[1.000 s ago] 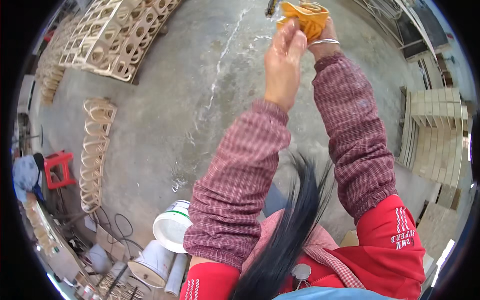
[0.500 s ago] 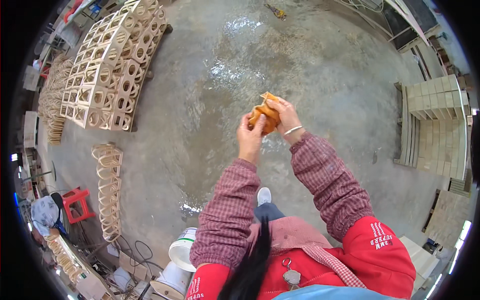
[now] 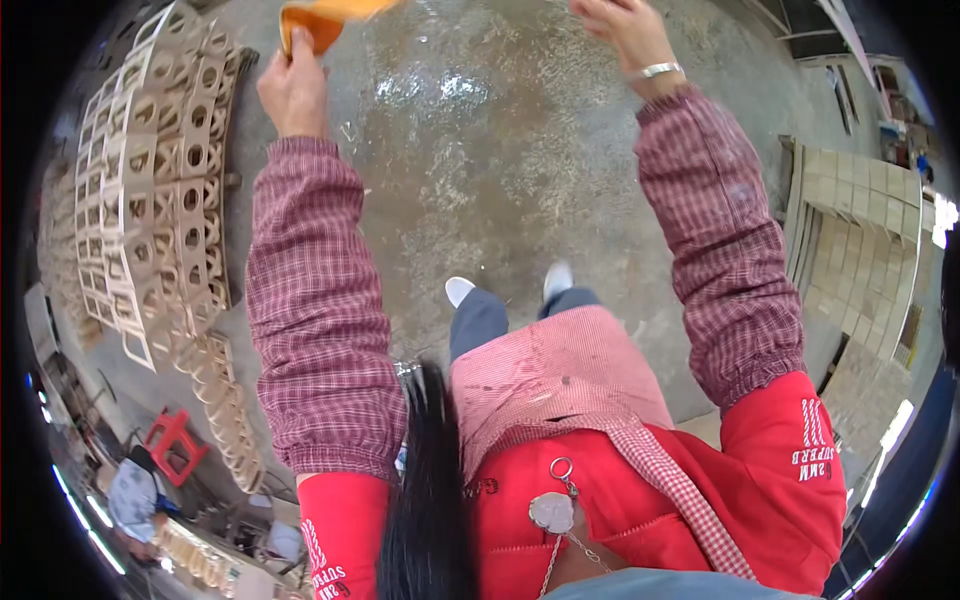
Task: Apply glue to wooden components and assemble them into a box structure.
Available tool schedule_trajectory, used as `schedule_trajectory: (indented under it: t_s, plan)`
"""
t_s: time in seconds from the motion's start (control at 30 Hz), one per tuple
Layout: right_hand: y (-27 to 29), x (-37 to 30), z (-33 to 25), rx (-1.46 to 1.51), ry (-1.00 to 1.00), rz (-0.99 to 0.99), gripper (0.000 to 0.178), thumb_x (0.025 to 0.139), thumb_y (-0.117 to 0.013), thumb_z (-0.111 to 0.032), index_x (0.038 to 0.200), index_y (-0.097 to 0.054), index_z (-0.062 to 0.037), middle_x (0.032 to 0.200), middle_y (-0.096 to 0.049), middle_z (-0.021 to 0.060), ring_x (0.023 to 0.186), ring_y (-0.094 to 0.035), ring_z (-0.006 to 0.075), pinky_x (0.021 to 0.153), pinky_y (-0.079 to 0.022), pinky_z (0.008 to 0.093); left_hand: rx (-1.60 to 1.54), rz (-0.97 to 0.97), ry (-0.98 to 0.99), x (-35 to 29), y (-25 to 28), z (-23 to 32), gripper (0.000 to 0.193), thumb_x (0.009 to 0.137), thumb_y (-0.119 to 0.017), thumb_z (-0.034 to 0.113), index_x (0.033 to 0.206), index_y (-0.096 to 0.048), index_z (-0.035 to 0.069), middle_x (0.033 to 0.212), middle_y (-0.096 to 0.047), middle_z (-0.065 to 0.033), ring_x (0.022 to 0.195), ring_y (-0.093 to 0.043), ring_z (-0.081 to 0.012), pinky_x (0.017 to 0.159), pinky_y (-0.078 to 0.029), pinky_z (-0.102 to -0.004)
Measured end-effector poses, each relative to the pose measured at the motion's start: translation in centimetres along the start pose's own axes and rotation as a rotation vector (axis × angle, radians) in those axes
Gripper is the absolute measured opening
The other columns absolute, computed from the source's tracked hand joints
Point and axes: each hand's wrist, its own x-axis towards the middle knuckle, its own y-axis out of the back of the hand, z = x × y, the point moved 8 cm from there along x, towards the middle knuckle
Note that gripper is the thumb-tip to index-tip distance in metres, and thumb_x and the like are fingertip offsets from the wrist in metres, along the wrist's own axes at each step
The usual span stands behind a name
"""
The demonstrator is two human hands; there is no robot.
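Observation:
My left hand (image 3: 295,92) is raised at the top of the view, its fingers closed on an orange cloth (image 3: 318,28). The cloth stretches out to the right and runs off the upper edge, so part of it is hidden. My right hand (image 3: 637,42) is also raised, well apart from the left, with a silver bangle at its wrist. Its fingers are bent together, and the upper edge cuts them off in part. Whatever they may hold cannot be made out.
Beneath my hands lies a wet concrete floor (image 3: 440,180). A tall stack of pale wooden frames (image 3: 155,180) stands at left, with a row of curved wooden pieces (image 3: 225,400) nearer. A red stool (image 3: 175,447) is lower left. Stacked boards (image 3: 850,235) stand at right.
My hands have moved up and wide apart; before, they were together around the bunched orange cloth. The cloth is now spread out from my left hand. Both my shoes now show.

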Motion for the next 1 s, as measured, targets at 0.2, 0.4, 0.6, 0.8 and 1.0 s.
schedule_trajectory:
  t_s: [0.2, 0.4, 0.6, 0.8, 1.0]
  plan:
    - [13.2, 10.1, 12.8, -0.17, -0.358, 0.074, 0.017, 0.077, -0.062, -0.011, 0.093, -0.064, -0.0041, 0.077, -0.065, 0.0079, 0.066, -0.061, 0.0129, 0.057, -0.049, 0.0215, 0.658, -0.007, 0.062, 9.3, -3.4, -11.3, 0.054, 0.087, -0.043, 0.047, 0.09, -0.064, -0.003, 0.078, -0.064, -0.0163, 0.069, -0.059, -0.0264, 0.065, -0.048, -0.0352]
    - [19.0, 21.8, 25.6, -0.603, -0.61, -0.045, 0.016, 0.075, -0.059, -0.017, 0.084, -0.065, -0.0061, 0.07, -0.064, 0.0071, 0.058, -0.059, 0.0164, 0.057, -0.049, 0.0258, 1.057, -0.171, 0.435, 6.8, -1.1, -28.2, 0.065, 0.086, -0.033, 0.056, 0.094, -0.064, 0.0, 0.084, -0.064, -0.0202, 0.076, -0.059, -0.0376, 0.068, -0.046, -0.0414]
    - [18.8, 36.2, 34.3, -0.956, -0.666, -0.201, 0.018, 0.074, -0.057, -0.023, 0.081, -0.066, -0.009, 0.069, -0.065, 0.0053, 0.059, -0.059, 0.0201, 0.06, -0.048, 0.0295, 0.967, -0.185, 0.888, -2.8, 1.7, -36.6, 0.07, 0.085, -0.031, 0.06, 0.094, -0.064, 0.0, 0.085, -0.063, -0.0216, 0.075, -0.059, -0.0384, 0.068, -0.046, -0.0426]
    - [12.3, 50.2, 43.8, -0.987, -0.56, -0.251, 0.02, 0.074, -0.057, -0.026, 0.084, -0.067, -0.0128, 0.077, -0.067, 0.0027, 0.069, -0.061, 0.0234, 0.067, -0.048, 0.0322, 0.879, -0.219, 1.262, -13.1, 0.8, -43.4, 0.075, 0.083, -0.029, 0.064, 0.095, -0.065, -0.001, 0.086, -0.063, -0.023, 0.074, -0.059, -0.0392, 0.067, -0.046, -0.0438]
    - [9.0, 61.3, 54.1, -0.872, -0.503, -0.092, 0.019, 0.074, -0.06, -0.021, 0.09, -0.065, -0.0131, 0.081, -0.066, 0.0073, 0.07, -0.061, 0.0237, 0.062, -0.05, 0.0328, 0.846, -0.157, 1.384, -11.4, -2.5, -46.6, 0.073, 0.083, -0.031, 0.063, 0.098, -0.063, -0.001, 0.087, -0.062, -0.0225, 0.074, -0.059, -0.0369, 0.066, -0.047, -0.0423]
